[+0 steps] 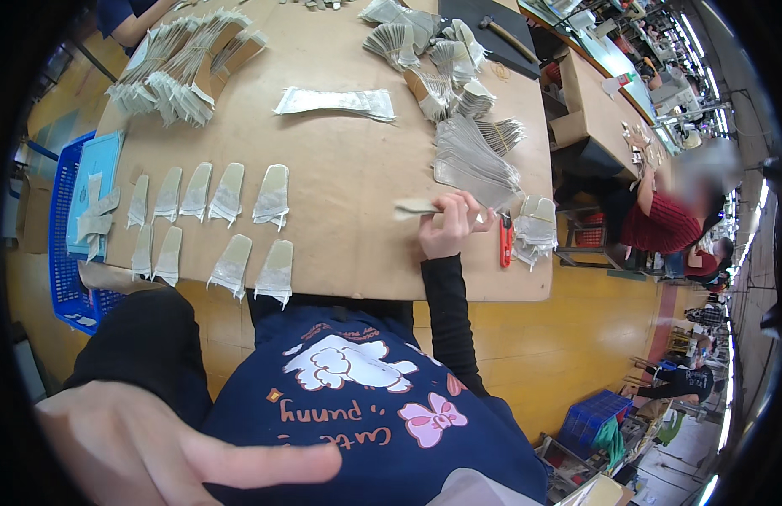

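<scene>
My right hand [448, 226] is closed near the right side of the table, with a small pale grey-beige piece [414, 207] sticking out leftward from its fingers. That piece is smeared by motion. Close to the camera at the lower left, my left hand [146, 447] has one finger stretched out and holds nothing visible. Two rows of tapered fabric pieces [273, 190] with beige upper parts and ragged white lower ends lie left of my right hand. Beside that hand are a red-handled cutter [506, 240] and a small stack of similar pieces [536, 223].
Fanned grey stacks [475, 160] cover the table's right side, below a dark board with a hammer [509, 40]. A white strip bundle [336, 103] lies mid-table, bigger bundles [188, 67] far left. A blue basket [69, 228] stands left; a co-worker in red [656, 221] sits right.
</scene>
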### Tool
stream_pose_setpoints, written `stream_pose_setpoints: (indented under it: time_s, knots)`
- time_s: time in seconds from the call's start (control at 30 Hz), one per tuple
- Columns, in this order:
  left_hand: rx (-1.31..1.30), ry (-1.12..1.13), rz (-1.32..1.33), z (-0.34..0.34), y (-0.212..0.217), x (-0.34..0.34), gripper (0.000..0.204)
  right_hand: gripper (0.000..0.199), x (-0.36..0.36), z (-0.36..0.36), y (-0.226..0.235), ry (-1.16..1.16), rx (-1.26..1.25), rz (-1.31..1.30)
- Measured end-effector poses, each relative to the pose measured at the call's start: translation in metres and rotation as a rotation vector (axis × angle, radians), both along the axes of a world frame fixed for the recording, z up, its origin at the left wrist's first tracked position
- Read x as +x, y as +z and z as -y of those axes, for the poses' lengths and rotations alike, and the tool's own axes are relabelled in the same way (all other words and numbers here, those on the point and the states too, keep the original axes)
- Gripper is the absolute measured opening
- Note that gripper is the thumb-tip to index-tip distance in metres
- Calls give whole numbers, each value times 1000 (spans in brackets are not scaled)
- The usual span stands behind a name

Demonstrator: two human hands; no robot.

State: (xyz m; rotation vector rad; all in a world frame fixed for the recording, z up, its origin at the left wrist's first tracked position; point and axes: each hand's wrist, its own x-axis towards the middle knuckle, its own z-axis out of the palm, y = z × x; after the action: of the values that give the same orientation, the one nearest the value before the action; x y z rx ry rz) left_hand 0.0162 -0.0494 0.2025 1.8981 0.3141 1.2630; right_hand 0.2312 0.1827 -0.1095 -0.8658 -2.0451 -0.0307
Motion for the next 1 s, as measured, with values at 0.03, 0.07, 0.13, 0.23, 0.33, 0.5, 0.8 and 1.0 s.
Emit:
stream_pose_setpoints:
  time_s: [0.03, 0.07, 0.13, 0.23, 0.33, 0.5, 0.8, 1.0]
  knots:
    - [8, 45, 3, 6, 1, 0, 39, 19, -1, 2, 1, 20, 33, -6]
    - [9, 99, 1, 13, 3, 3, 38, 18, -1, 3, 2, 50, 36, 9]
    - [-7, 254, -25, 27, 7, 15, 38, 16, -2, 6, 3, 108, 43, 33]
    - [-33, 329, -54, 39, 6, 24, 38, 14, -4, 7, 4, 147, -23, 100]
    - [-28, 277, -24, 40, -1, 18, 36, 16, -6, 8, 3, 156, -58, 124]
    - [-25, 209, 3, 38, -3, 12, 33, 16, -9, 5, 2, 145, -17, 102]
    - [-50, 51, 26, 29, 1, 3, 31, 15, -5, 4, 0, 151, -63, 118]
    - [-83, -40, 67, 28, 3, -14, 31, 14, -2, 11, 11, 75, -58, 94]
